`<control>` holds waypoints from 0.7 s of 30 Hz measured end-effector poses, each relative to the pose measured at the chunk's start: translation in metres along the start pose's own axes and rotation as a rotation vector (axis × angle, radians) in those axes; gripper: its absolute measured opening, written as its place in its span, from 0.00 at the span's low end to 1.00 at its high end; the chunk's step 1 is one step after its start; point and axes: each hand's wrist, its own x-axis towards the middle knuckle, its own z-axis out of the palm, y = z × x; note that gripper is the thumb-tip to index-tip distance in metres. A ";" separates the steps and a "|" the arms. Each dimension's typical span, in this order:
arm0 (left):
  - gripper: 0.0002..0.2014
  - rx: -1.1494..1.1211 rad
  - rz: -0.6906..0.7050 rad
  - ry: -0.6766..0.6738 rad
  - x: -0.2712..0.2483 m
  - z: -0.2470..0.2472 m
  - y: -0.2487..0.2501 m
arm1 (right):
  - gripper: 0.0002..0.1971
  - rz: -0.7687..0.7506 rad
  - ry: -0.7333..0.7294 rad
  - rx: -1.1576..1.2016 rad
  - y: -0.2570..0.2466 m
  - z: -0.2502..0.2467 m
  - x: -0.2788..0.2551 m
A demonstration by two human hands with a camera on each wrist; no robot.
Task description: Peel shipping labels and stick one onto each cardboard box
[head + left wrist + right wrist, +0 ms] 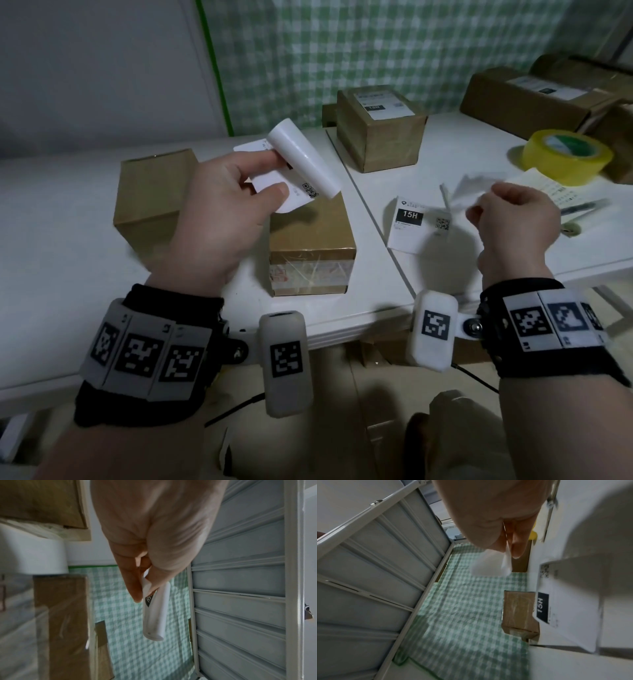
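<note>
My left hand (274,174) pinches a curled white shipping label (301,161) between thumb and fingers, above a small cardboard box (311,240) with a bare top. The left wrist view shows the same label (154,615) rolled into a tube under the fingertips (137,596). My right hand (479,210) pinches a thin translucent backing sheet (469,188), blurred, over the right tabletop; in the right wrist view that backing sheet (489,566) hangs from my right hand (506,550). Another label marked 15H (418,222) lies flat on the table. A second bare box (150,198) stands at the left.
A labelled box (380,137) stands at the back centre, and larger labelled boxes (520,96) sit at the far right. A yellow tape roll (565,157), a paper sheet and a pen (582,207) lie right of my right hand. The table edge (342,329) is near my wrists.
</note>
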 end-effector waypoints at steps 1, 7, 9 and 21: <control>0.19 -0.012 -0.004 -0.013 -0.001 0.002 0.001 | 0.13 -0.007 -0.038 -0.029 0.002 0.000 0.002; 0.24 -0.083 -0.005 -0.069 -0.003 0.012 0.006 | 0.28 0.040 -0.271 -0.133 0.005 -0.002 0.001; 0.23 -0.088 0.003 -0.081 -0.003 0.013 0.005 | 0.22 -0.028 -0.235 -0.136 -0.003 -0.002 -0.003; 0.24 -0.177 0.018 -0.217 -0.009 0.014 0.006 | 0.21 -0.551 -0.887 -0.064 -0.057 0.013 -0.083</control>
